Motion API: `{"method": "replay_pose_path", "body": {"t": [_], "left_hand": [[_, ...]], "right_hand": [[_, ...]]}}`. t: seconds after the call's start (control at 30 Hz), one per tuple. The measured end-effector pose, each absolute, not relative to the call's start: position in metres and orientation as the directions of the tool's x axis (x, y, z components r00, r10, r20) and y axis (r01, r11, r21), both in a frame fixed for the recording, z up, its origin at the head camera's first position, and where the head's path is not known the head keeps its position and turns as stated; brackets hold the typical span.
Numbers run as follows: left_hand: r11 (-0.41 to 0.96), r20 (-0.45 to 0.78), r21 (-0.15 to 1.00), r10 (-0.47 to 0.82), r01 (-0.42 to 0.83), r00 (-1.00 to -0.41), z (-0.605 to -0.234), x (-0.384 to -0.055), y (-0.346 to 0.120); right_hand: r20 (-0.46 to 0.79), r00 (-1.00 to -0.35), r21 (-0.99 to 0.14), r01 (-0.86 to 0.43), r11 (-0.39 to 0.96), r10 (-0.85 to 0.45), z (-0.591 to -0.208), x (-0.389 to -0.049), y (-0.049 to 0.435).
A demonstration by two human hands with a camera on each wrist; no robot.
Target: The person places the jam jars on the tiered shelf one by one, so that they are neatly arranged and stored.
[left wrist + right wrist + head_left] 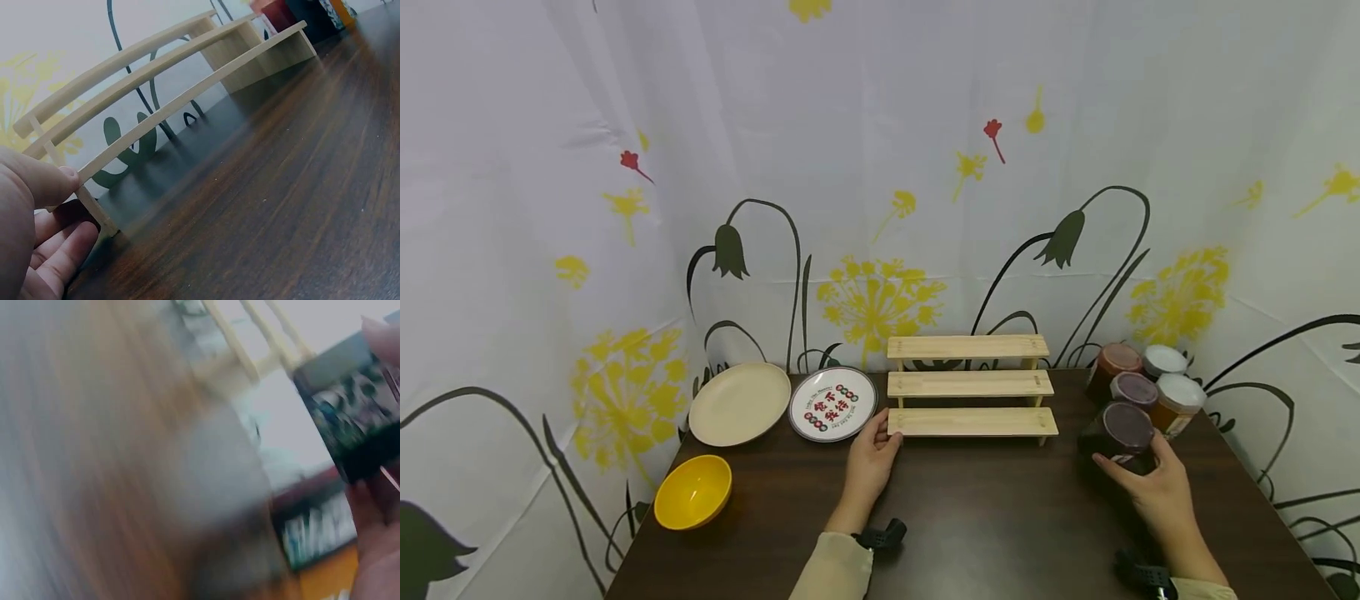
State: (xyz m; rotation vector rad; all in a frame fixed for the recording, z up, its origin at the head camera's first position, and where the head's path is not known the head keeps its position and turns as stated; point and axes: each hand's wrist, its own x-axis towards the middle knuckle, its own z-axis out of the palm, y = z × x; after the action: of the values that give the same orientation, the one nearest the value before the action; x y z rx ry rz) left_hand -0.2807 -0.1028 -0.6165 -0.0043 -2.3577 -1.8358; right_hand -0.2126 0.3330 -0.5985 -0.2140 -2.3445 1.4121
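Note:
A three-tier wooden stand (972,422) is on the dark table in the head view. My left hand (871,462) pinches the left end of its lowest shelf, thumb on top and fingers underneath, as the left wrist view shows on the stand (187,97). On the right, my right hand (1168,492) grips a dark jar (1127,427) with a purplish lid, thumb and fingers on opposite sides. The right wrist view, partly blurred, shows a patterned label on this jar (356,403), which appears raised off the table.
Beyond the held jar stand several others: a red-lidded jar (1116,360), a smaller purple-lidded jar (1135,390) and two white-lidded ones. Left of the stand, a white plate with red print (832,404) and a cream plate (740,404) lean near the curtain. A yellow bowl (694,493) sits nearer.

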Motion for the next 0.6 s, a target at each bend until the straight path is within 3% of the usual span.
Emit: {"method": "replay_pose_path", "body": {"t": [0.33, 0.6], "left_hand": [[0.262, 0.135, 0.959, -0.083, 0.109, -0.987, -0.618, -0.283, -0.099], [0.266, 0.134, 0.958, -0.096, 0.105, -0.986, -0.618, -0.285, -0.101]], "right_hand": [[0.31, -0.913, -0.929, -0.23, 0.291, 0.267, -0.59, -0.233, 0.245], [0.309, -0.923, -0.939, -0.334, -0.077, 0.229, -0.586, -0.275, 0.171]]}}
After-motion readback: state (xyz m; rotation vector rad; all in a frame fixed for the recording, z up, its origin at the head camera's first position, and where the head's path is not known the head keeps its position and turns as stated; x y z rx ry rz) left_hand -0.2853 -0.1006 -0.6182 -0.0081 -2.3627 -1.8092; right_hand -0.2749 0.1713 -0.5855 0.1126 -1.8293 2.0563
